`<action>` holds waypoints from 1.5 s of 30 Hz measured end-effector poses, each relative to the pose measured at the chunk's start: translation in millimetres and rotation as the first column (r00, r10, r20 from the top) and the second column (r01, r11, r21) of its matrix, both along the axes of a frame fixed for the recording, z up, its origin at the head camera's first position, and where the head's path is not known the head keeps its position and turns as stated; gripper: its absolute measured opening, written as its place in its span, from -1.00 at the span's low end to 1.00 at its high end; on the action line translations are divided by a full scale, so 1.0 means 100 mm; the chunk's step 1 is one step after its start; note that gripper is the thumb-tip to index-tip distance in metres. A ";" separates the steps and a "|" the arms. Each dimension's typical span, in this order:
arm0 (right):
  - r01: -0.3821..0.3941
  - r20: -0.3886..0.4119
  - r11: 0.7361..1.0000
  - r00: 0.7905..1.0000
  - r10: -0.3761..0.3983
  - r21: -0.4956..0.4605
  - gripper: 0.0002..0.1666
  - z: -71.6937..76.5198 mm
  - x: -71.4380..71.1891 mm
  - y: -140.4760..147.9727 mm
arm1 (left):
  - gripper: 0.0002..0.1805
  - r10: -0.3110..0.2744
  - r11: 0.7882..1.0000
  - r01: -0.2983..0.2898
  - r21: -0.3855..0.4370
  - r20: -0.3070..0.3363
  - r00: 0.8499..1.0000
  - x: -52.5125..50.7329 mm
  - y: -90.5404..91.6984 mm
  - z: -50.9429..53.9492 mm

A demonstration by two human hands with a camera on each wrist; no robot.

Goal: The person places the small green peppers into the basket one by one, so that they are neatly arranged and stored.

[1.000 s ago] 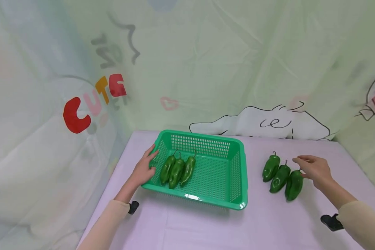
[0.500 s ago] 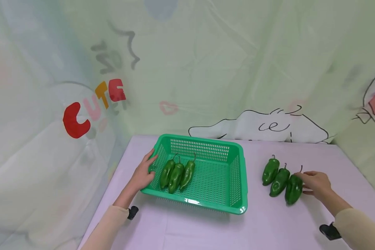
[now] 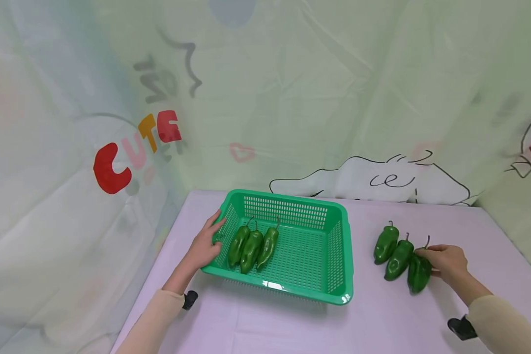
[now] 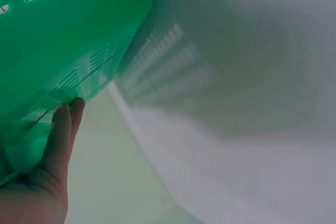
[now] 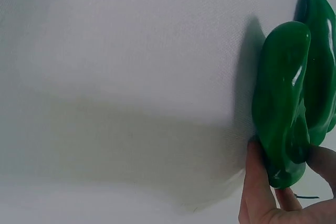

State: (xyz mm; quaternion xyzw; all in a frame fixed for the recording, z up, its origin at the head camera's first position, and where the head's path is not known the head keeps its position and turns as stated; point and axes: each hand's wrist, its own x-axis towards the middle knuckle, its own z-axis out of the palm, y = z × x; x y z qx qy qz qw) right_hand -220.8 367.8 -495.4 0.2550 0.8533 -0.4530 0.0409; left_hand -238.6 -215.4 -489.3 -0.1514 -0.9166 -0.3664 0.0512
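Observation:
A green plastic basket (image 3: 287,291) stands on the table with three green peppers (image 3: 251,250) lying side by side in its left part. My left hand (image 3: 203,248) grips the basket's left rim, the thumb on the inner side. From the left wrist view, its fingers (image 4: 62,135) lie along the outside of the basket wall. On the right, my right hand (image 3: 447,260) pinches the stem end of a green pepper (image 3: 419,275) between thumb and fingers. Up close, that pepper (image 5: 283,87) lies on the cloth. Two more peppers (image 3: 399,260) lie just left of it.
A pale lilac cloth (image 3: 274,329) covers the table. Behind it hangs a printed light-green curtain (image 3: 309,98), and another sheet (image 3: 48,221) closes off the left side. Bare cloth lies between the basket and the right-hand peppers.
My right hand has come down from above the rightmost pepper and now pinches its stem end. The left hand stays on the basket's rim. The view has tilted slightly.

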 end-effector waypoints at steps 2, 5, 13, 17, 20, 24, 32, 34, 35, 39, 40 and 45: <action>0.000 -0.004 1.000 1.000 0.000 -0.001 -0.25 -0.01 0.00 0.02 | -0.20 0.001 1.000 -0.002 -0.002 -0.007 1.000 0.01 0.00 0.00; -0.004 -0.008 1.000 1.000 0.004 -0.008 -0.25 -0.03 -0.03 0.08 | -0.20 0.004 1.000 -0.004 -0.008 -0.013 1.000 0.02 0.01 0.00; 0.027 -0.049 0.995 0.998 -0.031 -0.091 -0.21 0.23 -0.08 0.10 | -0.20 -0.011 1.000 0.011 -0.015 -0.022 1.000 0.01 -0.01 0.01; 0.001 -0.079 0.992 0.997 -0.011 -0.128 -0.21 0.52 -0.03 -0.02 | -0.20 -0.015 1.000 0.015 -0.021 -0.010 1.000 0.01 -0.01 0.01; -0.002 -0.108 0.990 0.994 -0.013 -0.143 -0.26 0.72 -0.03 -0.08 | -0.20 -0.012 1.000 0.012 -0.018 -0.020 1.000 0.01 -0.02 0.01; -0.008 -0.145 0.985 0.989 -0.018 -0.175 -0.34 0.94 -0.04 -0.15 | -0.20 -0.017 1.000 0.017 -0.006 -0.024 1.000 0.00 -0.03 0.00; -0.027 -0.143 0.966 0.990 -0.011 -0.256 -0.55 1.11 -0.09 -0.31 | -0.20 -0.028 1.000 0.027 -0.009 -0.040 0.999 0.00 0.00 0.00; -0.047 -0.124 0.958 0.992 0.013 -0.283 -0.50 1.12 -0.10 -0.39 | -0.21 -0.027 1.000 0.027 -0.002 -0.037 0.999 0.01 0.00 0.01; -0.057 -0.114 0.954 0.993 0.025 -0.293 -0.46 1.12 -0.10 -0.44 | -0.21 -0.027 1.000 0.027 0.001 -0.034 0.999 0.01 0.00 0.01; -0.093 -0.086 0.952 0.994 0.071 -0.293 -0.31 1.11 -0.14 -0.67 | -0.20 -0.026 1.000 0.026 0.007 -0.012 1.000 0.00 0.01 0.01; -0.104 -0.082 0.951 0.993 0.084 -0.292 -0.30 1.11 -0.15 -0.73 | -0.20 -0.024 1.000 0.024 0.006 -0.006 1.000 0.00 0.01 0.01; -0.190 -0.082 0.937 0.981 0.174 -0.293 -0.24 1.13 -0.24 -1.08 | -0.19 -0.020 1.000 0.020 0.009 0.011 1.000 0.00 0.01 0.03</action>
